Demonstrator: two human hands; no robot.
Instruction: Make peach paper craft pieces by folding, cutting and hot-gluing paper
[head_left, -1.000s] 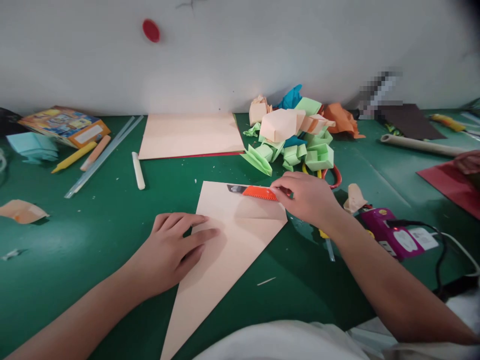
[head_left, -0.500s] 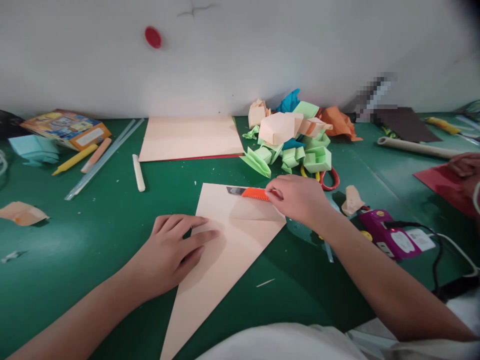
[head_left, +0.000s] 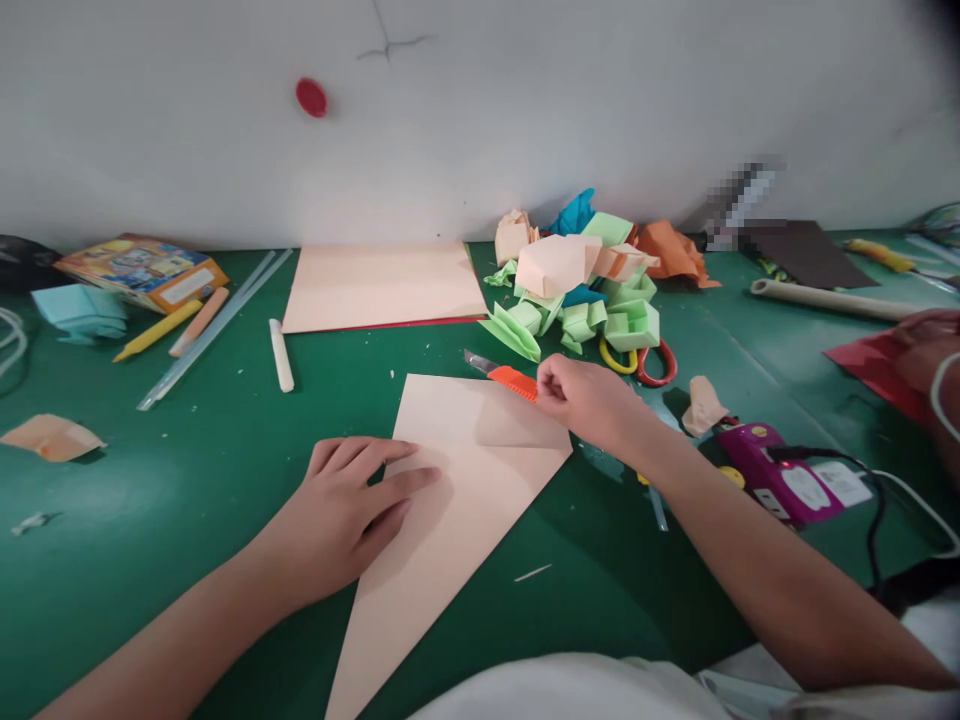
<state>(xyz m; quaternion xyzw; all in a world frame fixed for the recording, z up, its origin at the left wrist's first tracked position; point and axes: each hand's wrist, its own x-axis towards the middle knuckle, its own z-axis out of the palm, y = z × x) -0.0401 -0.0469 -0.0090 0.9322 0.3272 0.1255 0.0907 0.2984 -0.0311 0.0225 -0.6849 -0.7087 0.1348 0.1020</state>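
Observation:
A peach sheet of paper (head_left: 450, 530), folded to a long point toward me, lies on the green table. My left hand (head_left: 360, 500) rests on its left edge with the fingers spread and nothing in them. My right hand (head_left: 589, 400) is closed around an orange utility knife (head_left: 514, 381) over the sheet's upper right part. The knife's blade points left and slightly away from me, by the sheet's far edge. Part of the knife's handle is hidden in my fingers.
Folded and crumpled papers (head_left: 570, 270) are heaped behind my right hand, with scissors handles (head_left: 656, 362) beside them. A peach sheet stack (head_left: 386, 285) lies by the wall. A purple power strip (head_left: 780, 475) sits at right; another person's hand (head_left: 937, 350) is near a red paper (head_left: 877, 370).
My right hand has turned the knife, so its blade now tilts up and away past the paper's far edge. My left hand stays on the paper. The view has tipped slightly upward.

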